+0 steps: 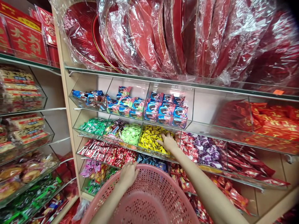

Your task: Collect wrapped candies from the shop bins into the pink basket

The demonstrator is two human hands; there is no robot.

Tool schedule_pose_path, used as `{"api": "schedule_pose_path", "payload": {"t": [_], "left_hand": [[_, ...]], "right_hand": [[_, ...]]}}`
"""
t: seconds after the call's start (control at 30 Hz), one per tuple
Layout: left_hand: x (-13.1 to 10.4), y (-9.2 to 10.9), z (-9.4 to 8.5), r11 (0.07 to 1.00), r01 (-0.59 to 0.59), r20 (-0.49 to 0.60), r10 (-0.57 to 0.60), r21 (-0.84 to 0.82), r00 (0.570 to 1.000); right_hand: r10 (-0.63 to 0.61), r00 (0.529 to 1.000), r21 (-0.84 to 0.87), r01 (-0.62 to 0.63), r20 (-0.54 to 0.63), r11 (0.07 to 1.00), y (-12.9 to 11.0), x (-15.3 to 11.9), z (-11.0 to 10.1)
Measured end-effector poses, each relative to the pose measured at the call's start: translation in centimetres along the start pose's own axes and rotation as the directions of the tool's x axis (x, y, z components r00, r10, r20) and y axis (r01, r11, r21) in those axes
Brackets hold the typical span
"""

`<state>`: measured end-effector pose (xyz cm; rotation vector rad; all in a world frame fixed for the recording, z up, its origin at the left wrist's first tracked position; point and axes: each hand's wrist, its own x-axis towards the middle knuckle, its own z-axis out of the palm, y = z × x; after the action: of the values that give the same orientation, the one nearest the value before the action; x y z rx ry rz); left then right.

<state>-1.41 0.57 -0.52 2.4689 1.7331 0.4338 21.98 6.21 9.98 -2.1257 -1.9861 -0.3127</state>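
My left hand (128,175) is closed over the rim of a pink perforated plastic basket (161,189), whose visible inside holds nothing. Up and to the right, my right hand (168,142) reaches into a clear shelf compartment of yellow-wrapped candies (151,138). Its fingers are spread and touch the candies at the compartment's right side. Green-wrapped sweets (130,133) lie in the compartment to the left, and red-and-white candies (188,146) in the one to the right.
Clear dividers and shelf edges surround the compartments. Blue-and-pink snack packs (165,109) sit one shelf above. Plastic-wrapped red trays (144,34) stand on top. Purple candies (209,151) lie farther right, and another shelf unit holds packaged snacks (20,84) at left.
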Motion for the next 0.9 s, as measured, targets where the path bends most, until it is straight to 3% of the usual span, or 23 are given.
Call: {"api": "schedule_pose_path", "payload": {"t": [0.47, 0.73, 0.9], "left_hand": [[0.1, 0.9, -0.5, 1.000, -0.004, -0.005, 0.004, 0.021, 1.000], [0.2, 0.5, -0.4, 1.000, 0.006, -0.003, -0.005, 0.013, 1.000], [0.0, 0.3, -0.3, 1.000, 0.012, -0.004, -0.012, 0.011, 1.000]], "right_hand": [[0.025, 0.999, -0.068, -0.022, 0.042, 0.997, -1.2, -0.1, -0.2], [-0.048, 0.998, -0.100, 0.043, -0.046, 0.994, -0.9, -0.1, -0.2], [0.015, 0.995, -0.005, -0.016, -0.094, 1.000, -0.2, 0.4, -0.5]]}}
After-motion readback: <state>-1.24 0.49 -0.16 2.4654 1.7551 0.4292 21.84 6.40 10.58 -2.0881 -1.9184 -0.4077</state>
